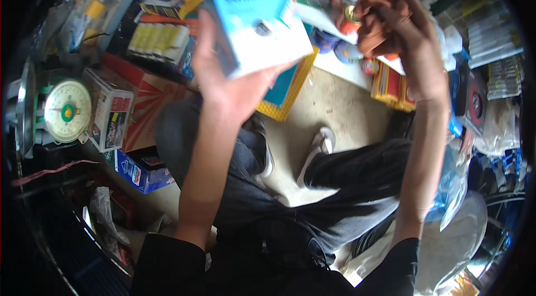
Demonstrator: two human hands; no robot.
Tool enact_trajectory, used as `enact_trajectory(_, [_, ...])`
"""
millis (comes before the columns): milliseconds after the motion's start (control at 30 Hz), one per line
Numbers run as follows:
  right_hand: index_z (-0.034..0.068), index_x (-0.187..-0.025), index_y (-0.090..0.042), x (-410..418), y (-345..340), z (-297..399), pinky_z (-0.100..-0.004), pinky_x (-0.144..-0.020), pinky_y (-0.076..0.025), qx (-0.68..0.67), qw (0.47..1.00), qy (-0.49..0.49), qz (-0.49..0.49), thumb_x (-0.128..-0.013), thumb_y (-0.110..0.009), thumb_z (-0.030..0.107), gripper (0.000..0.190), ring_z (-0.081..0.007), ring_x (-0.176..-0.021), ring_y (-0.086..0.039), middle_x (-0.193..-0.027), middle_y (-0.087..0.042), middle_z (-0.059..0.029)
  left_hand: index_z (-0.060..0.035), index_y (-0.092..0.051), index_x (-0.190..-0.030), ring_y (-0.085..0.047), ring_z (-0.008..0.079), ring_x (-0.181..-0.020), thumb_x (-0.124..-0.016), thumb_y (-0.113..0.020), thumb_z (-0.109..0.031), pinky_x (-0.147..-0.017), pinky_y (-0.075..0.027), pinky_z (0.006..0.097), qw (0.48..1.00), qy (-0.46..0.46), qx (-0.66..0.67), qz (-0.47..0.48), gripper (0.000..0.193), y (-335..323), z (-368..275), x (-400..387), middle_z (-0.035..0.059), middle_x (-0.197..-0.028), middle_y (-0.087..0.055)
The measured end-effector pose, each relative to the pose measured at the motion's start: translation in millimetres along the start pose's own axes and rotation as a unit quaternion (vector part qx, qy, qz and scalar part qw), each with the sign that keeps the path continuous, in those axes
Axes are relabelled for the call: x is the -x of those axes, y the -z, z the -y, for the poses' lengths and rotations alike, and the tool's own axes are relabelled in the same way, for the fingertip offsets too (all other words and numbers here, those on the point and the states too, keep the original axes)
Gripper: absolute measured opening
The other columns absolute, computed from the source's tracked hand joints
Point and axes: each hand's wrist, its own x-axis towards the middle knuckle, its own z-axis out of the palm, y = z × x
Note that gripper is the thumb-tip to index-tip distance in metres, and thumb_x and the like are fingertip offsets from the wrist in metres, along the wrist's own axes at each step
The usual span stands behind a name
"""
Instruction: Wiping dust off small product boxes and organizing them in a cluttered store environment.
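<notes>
My left hand [230,90] holds up a blue and white cardboard box [264,23], palm beneath it and thumb along its left side. Printing and a small dark picture show on the box. At the upper right, my right hand [404,23] is closed around a crumpled orange-brown cloth [372,23]. Just left of the cloth stands an orange container with a gold-coloured cap [351,15], on or near a white shelf. The hands are apart and slightly blurred.
A dial scale [68,110] stands at the left beside a white box [111,109] and a red-patterned carton [150,99]. A blue box [144,170] lies lower. Yellow-edged packs [391,86] are under the shelf at right. Clear plastic bags [452,237] hang at lower right.
</notes>
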Motion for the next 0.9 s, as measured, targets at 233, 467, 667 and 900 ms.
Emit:
enact_trajectory(233, [-0.001, -0.138, -0.054, 2, -86, -13, -0.0392, -0.104, -0.049, 0.007, 0.953, 0.286, 0.096, -0.105, -0.056, 0.016, 0.038, -0.0289, -0.117, -0.064, -0.128, -0.064, -0.0179, -0.014, -0.046, -0.151, -0.056, 0.0245, -0.133, -0.108, -0.039, -0.054, -0.113, -0.041, 0.048, 0.998, 0.004, 0.005, 0.068, 0.059, 8, 39, -1, 0.0059, -0.144, -0.058])
enact_trajectory(467, [0.004, -0.153, -0.043, 20, -65, -41, -0.0569, -0.125, -0.02, 0.359, 0.866, 0.319, 0.137, -0.104, -0.054, 0.029, 0.056, -0.0372, -0.153, -0.029, -0.16, -0.039, -0.0189, -0.0194, -0.05, -0.149, -0.053, 0.0244, -0.137, -0.108, -0.035, -0.055, -0.113, -0.041, 0.0494, 0.961, 0.088, 0.09, 0.246, 0.057, 53, 37, -17, 0.005, -0.151, -0.054])
enact_trajectory(667, [0.0, -0.152, -0.043, 12, -80, -26, -0.0472, -0.125, -0.026, 0.332, 0.856, 0.355, 0.179, -0.104, -0.053, 0.025, 0.055, -0.0392, -0.15, -0.035, -0.157, -0.043, -0.0224, -0.0208, -0.037, -0.159, -0.044, 0.0249, -0.146, -0.107, -0.034, -0.055, -0.121, -0.031, 0.0483, 0.997, -0.002, -0.024, 0.079, 0.062, 35, 51, -5, 0.0035, -0.16, -0.044])
enact_trajectory(900, [0.003, -0.158, -0.034, 1, -73, -41, -0.0446, -0.12, -0.035, 0.346, 0.867, 0.33, 0.139, -0.108, -0.044, 0.023, 0.055, -0.0308, -0.146, -0.042, -0.161, -0.037, -0.019, -0.0119, -0.051, -0.147, -0.058, 0.0312, -0.123, -0.102, -0.03, -0.069, -0.108, -0.039, 0.0617, 0.994, 0.055, 0.02, 0.097, 0.075, 40, 12, -17, 0.0133, -0.138, -0.059])
